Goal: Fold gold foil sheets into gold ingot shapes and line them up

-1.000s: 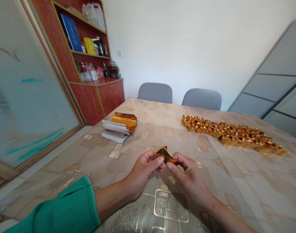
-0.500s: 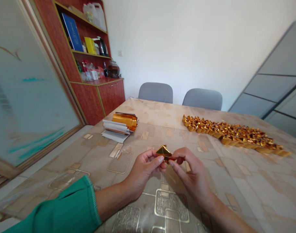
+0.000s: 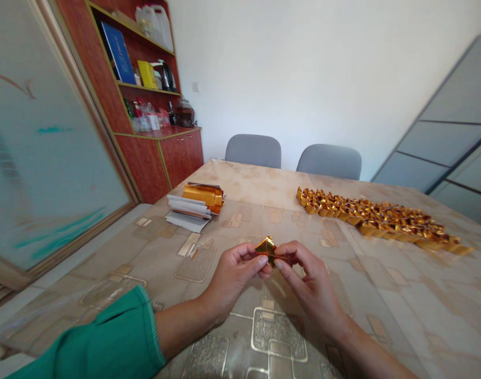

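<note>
On the far left, a red-brown wooden cabinet (image 3: 146, 168) holds white plastic jugs (image 3: 153, 26) on its top shelf and a dark electric kettle (image 3: 166, 76) on the shelf below. A glass jar (image 3: 184, 113) with dark contents stands on its counter, beside a cluster of small bottles (image 3: 141, 118).

On the patterned beige table cover (image 3: 240, 181), curled gold foil sheets (image 3: 203, 195) lie on a stack of white paper (image 3: 185, 210), well apart from the hands. Near the middle, the left hand (image 3: 232, 276), its forearm partly in a green sleeve (image 3: 94, 337), and the right hand (image 3: 313, 284) are both closed in a pinch. Their thumbs and fingers grip a small folded gold foil piece (image 3: 266, 247) from either side, above the table.

Further right lie rows of folded gold foil shapes (image 3: 382, 221). Two gray chairs (image 3: 253, 151) stand at the far edge, and gray panels (image 3: 453, 116) lean at the right.
</note>
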Demonstrator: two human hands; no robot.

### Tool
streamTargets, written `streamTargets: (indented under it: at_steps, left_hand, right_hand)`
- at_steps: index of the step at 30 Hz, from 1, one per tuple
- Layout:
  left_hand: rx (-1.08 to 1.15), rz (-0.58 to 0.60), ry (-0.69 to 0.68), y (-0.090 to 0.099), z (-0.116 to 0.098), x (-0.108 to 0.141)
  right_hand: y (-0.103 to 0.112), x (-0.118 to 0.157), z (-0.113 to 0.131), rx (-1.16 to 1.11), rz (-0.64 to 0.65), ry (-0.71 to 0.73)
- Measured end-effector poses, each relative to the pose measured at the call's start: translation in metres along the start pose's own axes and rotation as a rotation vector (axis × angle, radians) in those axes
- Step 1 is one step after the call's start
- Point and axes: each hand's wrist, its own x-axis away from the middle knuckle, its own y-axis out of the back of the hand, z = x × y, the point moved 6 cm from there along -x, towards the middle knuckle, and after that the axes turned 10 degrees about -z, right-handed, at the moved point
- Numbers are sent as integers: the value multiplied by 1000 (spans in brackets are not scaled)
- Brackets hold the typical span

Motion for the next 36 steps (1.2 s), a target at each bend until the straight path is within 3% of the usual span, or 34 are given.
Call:
streamTargets:
  at_steps: [7, 12, 16, 23, 32, 36]
  left_hand:
    - [46, -16, 36, -1, -1, 0]
    - [141, -60, 94, 1, 2, 1]
    - [151, -37, 142, 2, 8, -1]
    - [109, -54, 105, 3, 8, -2]
    - [167, -35, 198, 0, 9, -1]
    - [162, -23, 178, 0, 10, -1]
  right_hand:
    - [-1, 2, -14, -143, -68, -122]
    - [-13, 6, -29, -194, 81, -267]
    - [-17, 8, -37, -232, 73, -332]
    - [-18, 9, -39, -235, 60, -345]
    - [-21, 8, -36, -363, 82, -432]
    - [-23, 10, -41, -313, 99, -381]
